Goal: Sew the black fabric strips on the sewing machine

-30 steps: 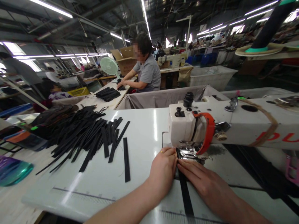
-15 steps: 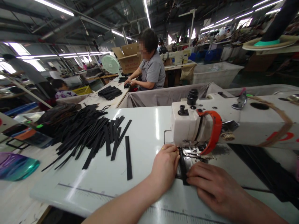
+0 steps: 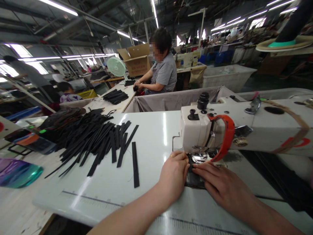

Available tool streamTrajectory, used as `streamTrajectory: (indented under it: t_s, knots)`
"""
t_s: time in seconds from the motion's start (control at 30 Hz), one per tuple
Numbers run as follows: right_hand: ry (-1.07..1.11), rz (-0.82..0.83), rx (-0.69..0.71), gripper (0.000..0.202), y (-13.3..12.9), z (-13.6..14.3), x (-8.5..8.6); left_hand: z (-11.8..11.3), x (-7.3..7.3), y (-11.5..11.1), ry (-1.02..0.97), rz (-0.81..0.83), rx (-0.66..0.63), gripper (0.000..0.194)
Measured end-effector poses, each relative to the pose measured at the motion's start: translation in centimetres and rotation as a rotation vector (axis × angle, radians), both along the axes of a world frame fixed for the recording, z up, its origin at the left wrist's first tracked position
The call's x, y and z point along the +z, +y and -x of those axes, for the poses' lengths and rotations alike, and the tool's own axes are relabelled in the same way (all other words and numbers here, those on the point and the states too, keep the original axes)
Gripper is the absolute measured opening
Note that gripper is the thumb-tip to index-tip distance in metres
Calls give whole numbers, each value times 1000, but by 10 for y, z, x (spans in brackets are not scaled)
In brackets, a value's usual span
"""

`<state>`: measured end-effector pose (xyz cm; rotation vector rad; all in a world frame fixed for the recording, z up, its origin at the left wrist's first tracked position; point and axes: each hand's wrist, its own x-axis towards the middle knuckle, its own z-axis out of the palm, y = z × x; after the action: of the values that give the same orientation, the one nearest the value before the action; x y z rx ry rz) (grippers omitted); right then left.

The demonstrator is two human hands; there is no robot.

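Note:
A black fabric strip (image 3: 190, 168) lies under the needle area of a white sewing machine (image 3: 195, 128). On its left side my left hand (image 3: 174, 173) is closed, fingers bent and pressed onto the strip near the presser foot (image 3: 198, 158). My right hand (image 3: 218, 179) holds the strip from the right, its fingers together and fingertips on the edge. Part of the strip is hidden beneath the fingers. An orange-red guard (image 3: 226, 138) curves down from the machine head just above my right hand.
Many black strips (image 3: 97, 140) are heaped on the left of the pale table (image 3: 154, 137); a single strip (image 3: 135, 164) lies nearer. A purple-teal object (image 3: 21, 173) stands far left. Across the table, a co-worker in grey (image 3: 162, 70) handles dark pieces beside a fan (image 3: 116, 68).
My right hand has moved forward along the strip, closer to the presser foot. The strip has shifted forward, with less of it showing in front. My left hand stays nearly in place.

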<state>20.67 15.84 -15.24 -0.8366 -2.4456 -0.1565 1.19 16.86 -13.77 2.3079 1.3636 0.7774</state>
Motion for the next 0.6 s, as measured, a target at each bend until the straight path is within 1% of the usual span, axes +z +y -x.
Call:
streamTrajectory:
  t_s: [0.3,0.6]
  knots:
    - [-55,-50,-12,35,1,1,2,-2,-1,0,6,-11,19,22]
    - [-44,-12,-22,34,0,5,2,-2,-3,2,23,-50,10,25]
